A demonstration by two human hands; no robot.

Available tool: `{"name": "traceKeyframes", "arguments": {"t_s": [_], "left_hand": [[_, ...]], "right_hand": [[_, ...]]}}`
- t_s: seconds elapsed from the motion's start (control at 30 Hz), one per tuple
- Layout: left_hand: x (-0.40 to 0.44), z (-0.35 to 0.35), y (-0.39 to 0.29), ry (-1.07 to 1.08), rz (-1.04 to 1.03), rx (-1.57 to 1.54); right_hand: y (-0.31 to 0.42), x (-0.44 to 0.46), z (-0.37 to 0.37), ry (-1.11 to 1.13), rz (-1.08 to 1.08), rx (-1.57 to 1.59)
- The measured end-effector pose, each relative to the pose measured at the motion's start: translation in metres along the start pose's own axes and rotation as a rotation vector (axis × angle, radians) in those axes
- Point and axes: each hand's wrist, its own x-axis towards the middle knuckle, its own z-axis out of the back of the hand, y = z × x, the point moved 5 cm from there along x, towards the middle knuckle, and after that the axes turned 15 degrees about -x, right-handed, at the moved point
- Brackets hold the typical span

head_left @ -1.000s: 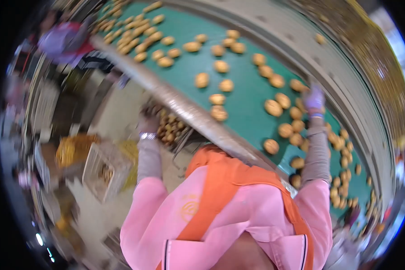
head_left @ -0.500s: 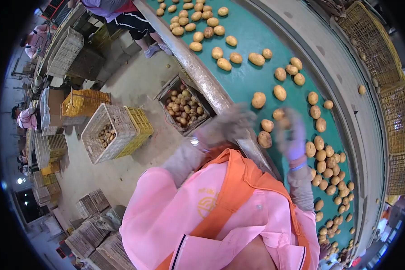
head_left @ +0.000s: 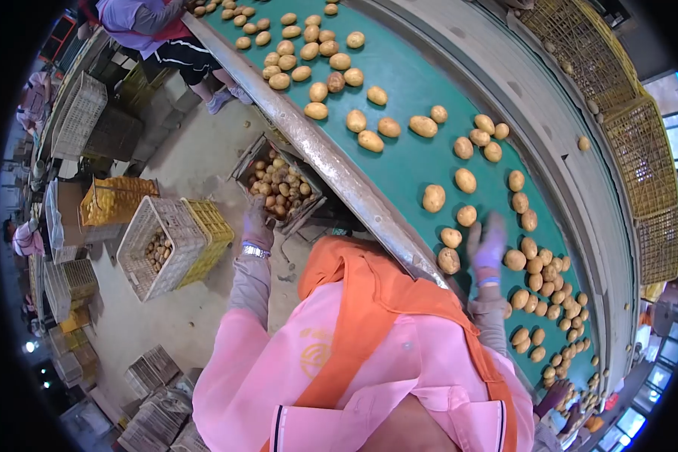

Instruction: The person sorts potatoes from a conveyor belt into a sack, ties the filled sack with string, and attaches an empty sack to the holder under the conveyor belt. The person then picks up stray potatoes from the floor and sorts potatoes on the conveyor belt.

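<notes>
Gloved and wearing a metal-banded watch, my left hand [head_left: 256,224] is at the near left side of a crate [head_left: 307,214] on the floor. Potatoes [head_left: 280,185] fill much of this crate. The left fingers look stretched out at its rim, with no potato visible in them. Over the green conveyor belt [head_left: 407,169], my right hand [head_left: 490,245] is slightly blurred, thumb and fingers apart. Close to its left lie a pale potato [head_left: 466,216] and a browner potato [head_left: 448,261]; a larger group of potatoes [head_left: 546,275] lies to its right.
A metal rail [head_left: 316,158] edges the belt on my side. White and yellow crates [head_left: 154,264] stand on the floor at left, beside a yellow net sack [head_left: 117,201]. A co-worker [head_left: 147,26] stands farther up the belt. Yellow crates [head_left: 640,162] line the far side.
My left hand has swung left from the belt's edge down to the floor crate. My right hand stays over the belt; the potato by its fingers now lies apart from it. The view has shifted.
</notes>
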Motion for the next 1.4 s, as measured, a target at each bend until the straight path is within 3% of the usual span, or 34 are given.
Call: {"name": "traceKeyframes", "arguments": {"t_s": [0.07, 0.13, 0.2, 0.27, 0.3, 0.33, 0.37, 0.4, 0.47, 0.5, 0.6, 0.63, 0.67, 0.7, 0.73, 0.8, 0.83, 0.9, 0.93, 1.03, 1.1, 1.13, 1.2, 1.3, 1.33, 1.37, 1.4], "left_hand": [[0.014, 0.014, 0.019, 0.103, 0.073, -0.085], [0.042, 0.053, 0.041, 0.421, -0.176, 0.366], [0.021, 0.051, 0.039, 0.511, -0.466, 0.739], [0.037, 0.080, 0.060, 0.134, 0.100, 0.175], [0.026, 0.082, 0.057, 0.274, -0.005, 0.457], [0.013, 0.082, 0.052, 0.408, -0.110, 0.740], [0.005, 0.081, 0.049, 0.338, 0.007, 0.667], [0.007, 0.092, 0.051, 0.316, 0.005, 0.660], [0.008, 0.118, 0.055, 0.346, -0.138, 0.432], [0.014, 0.136, 0.059, 0.245, -0.002, 0.185], [0.027, 0.177, 0.069, 0.119, 0.043, 0.223], [0.043, 0.183, 0.068, 0.126, 0.048, 0.219], [0.061, 0.192, 0.078, -0.031, 0.239, -0.095], [0.076, 0.198, 0.091, -0.193, 0.432, -0.408], [0.096, 0.201, 0.097, -0.195, 0.442, -0.409], [0.138, 0.190, 0.093, 0.125, 0.336, 0.127], [0.152, 0.183, 0.087, 0.230, 0.288, 0.305], [0.158, 0.140, 0.053, 0.540, -0.398, 0.868], [0.172, 0.130, 0.046, 0.557, -0.402, 0.858], [0.208, 0.124, 0.027, 0.108, 0.204, 0.330], [0.263, 0.155, 0.049, 0.191, 0.152, 0.439], [0.273, 0.153, 0.048, 0.142, 0.240, 0.377], [0.298, 0.152, 0.046, 0.088, 0.341, 0.305], [0.329, 0.166, 0.056, 0.202, 0.373, 0.280], [0.333, 0.165, 0.052, 0.202, 0.381, 0.282], [0.330, 0.160, 0.056, 0.231, 0.377, 0.351], [0.332, 0.159, 0.054, 0.257, 0.373, 0.421]], "right_hand": [[0.068, 0.018, 0.003, 0.116, -0.017, -0.075], [0.093, 0.054, 0.002, 0.061, 0.037, 0.041], [0.112, 0.107, 0.006, -0.096, 0.148, 0.189], [0.127, 0.169, -0.004, -0.178, 0.229, 0.256], [0.136, 0.196, -0.019, -0.158, 0.248, 0.294], [0.144, 0.218, -0.040, 0.029, 0.230, 0.197], [0.150, 0.235, -0.063, 0.212, 0.213, 0.096], [0.152, 0.256, -0.084, 0.219, 0.231, 0.108], [0.142, 0.279, -0.146, 0.669, 0.131, 0.025], [0.140, 0.286, -0.155, 0.668, 0.144, 0.032], [0.133, 0.269, -0.171, 0.694, 0.179, 0.015], [0.133, 0.264, -0.164, 0.493, 0.119, 0.199], [0.135, 0.260, -0.148, 0.284, 0.063, 0.377], [0.148, 0.253, -0.137, 0.198, 0.158, 0.420], [0.170, 0.246, -0.126, 0.202, 0.159, 0.411], [0.219, 0.233, -0.110, 0.166, 0.223, 0.243], [0.234, 0.226, -0.121, 0.316, 0.208, 0.143], [0.244, 0.219, -0.134, 0.332, 0.161, 0.119], [0.251, 0.222, -0.138, 0.340, 0.129, 0.103], [0.300, 0.221, -0.124, 0.402, 0.149, 0.107], [0.349, 0.219, -0.098, 0.310, 0.193, 0.179], [0.367, 0.217, -0.082, 0.317, 0.109, 0.295], [0.448, 0.211, -0.035, -0.029, 0.283, 0.591], [0.541, 0.174, -0.021, -0.287, 0.430, 0.778], [0.566, 0.166, -0.025, -0.154, 0.506, 0.837], [0.580, 0.152, -0.043, 0.083, 0.444, 0.724], [0.597, 0.145, -0.063, 0.134, 0.503, 0.542]]}}
